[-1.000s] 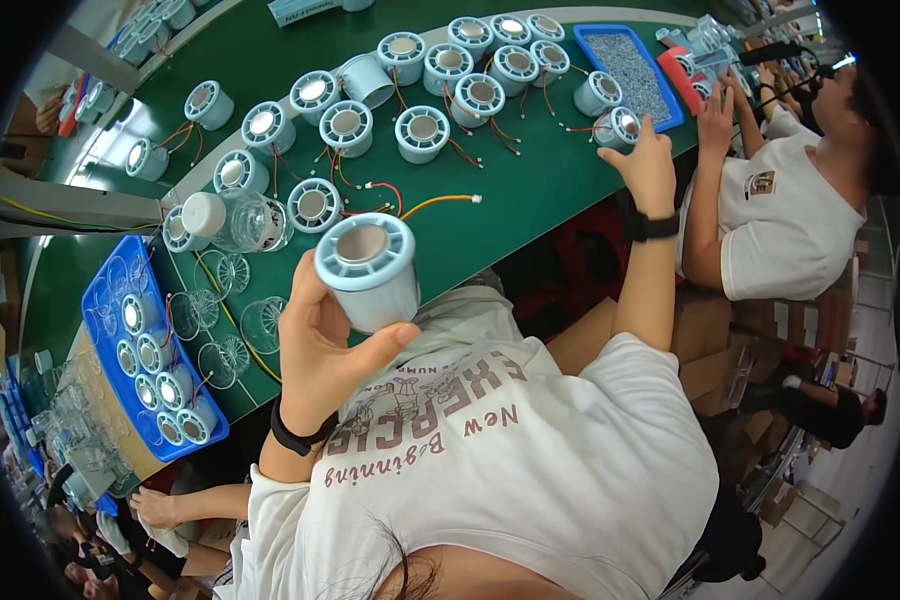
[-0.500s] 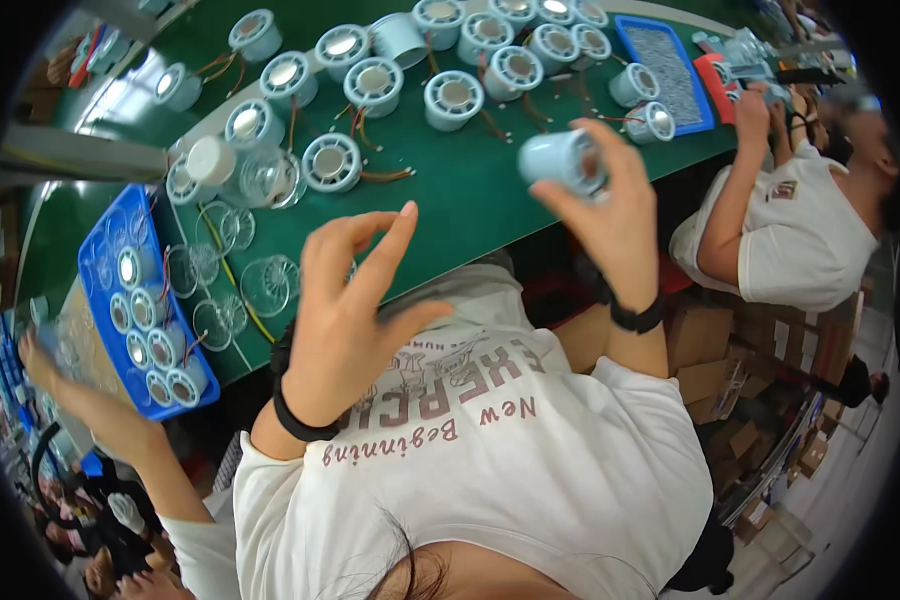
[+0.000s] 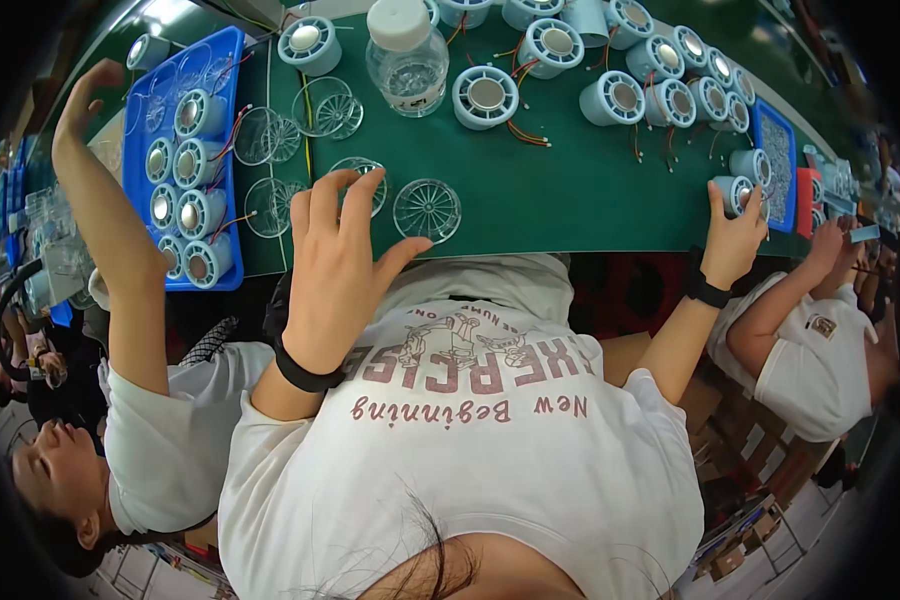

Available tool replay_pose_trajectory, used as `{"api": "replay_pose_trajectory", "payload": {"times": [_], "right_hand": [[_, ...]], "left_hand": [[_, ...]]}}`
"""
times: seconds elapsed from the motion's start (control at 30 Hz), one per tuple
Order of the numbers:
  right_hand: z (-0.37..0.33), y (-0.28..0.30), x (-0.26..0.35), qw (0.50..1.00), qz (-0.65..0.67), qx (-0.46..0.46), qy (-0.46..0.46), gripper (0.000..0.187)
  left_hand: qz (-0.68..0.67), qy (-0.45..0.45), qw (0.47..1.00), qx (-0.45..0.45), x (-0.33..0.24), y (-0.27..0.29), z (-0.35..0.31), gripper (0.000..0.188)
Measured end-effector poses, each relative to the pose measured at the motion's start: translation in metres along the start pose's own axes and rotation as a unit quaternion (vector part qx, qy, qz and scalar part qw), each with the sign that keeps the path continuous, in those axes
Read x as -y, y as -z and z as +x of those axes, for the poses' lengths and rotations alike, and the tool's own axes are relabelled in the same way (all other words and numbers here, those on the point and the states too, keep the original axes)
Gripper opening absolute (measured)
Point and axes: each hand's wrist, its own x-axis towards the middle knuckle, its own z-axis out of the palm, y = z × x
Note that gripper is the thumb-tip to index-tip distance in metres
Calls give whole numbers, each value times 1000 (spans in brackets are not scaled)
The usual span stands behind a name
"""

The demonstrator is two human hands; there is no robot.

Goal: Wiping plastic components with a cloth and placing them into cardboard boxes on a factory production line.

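My right hand (image 3: 734, 240) reaches to the right end of the green table. Its fingers close around a light-blue round housing (image 3: 736, 194) with a silver disc in its face. Another light-blue housing (image 3: 749, 165) stands just beyond it. My left hand (image 3: 332, 262) hovers at the table's near edge with fingers spread and nothing in them. Close to its thumb lies a clear ribbed dish (image 3: 428, 208). A second clear dish (image 3: 370, 180) is partly hidden behind its fingertips. More clear cups (image 3: 258, 135) lie on the left.
Several wired light-blue housings (image 3: 485, 96) stand along the table's far side. A clear jar with a white lid (image 3: 406, 60) stands among them. A blue tray (image 3: 232, 220) of housings is at left, another blue tray (image 3: 794, 180) at right. Co-workers sit on both sides.
My right hand has carried the light-blue housing from above the table to the right end, beside another one. My left hand stays open, now beside the clear dishes. The view has shifted.
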Motion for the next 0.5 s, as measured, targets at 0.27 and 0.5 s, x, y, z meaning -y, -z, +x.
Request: {"api": "replay_pose_trajectory", "payload": {"times": [0.27,0.5], "right_hand": [[1,39,28,998,-28,-36,-33,65],[98,100,101,971,182,25,155,42]], "left_hand": [[38,88,995,-14,0,-23,3,28],[57,94,994,-26,-3,-23,7,18]]}}
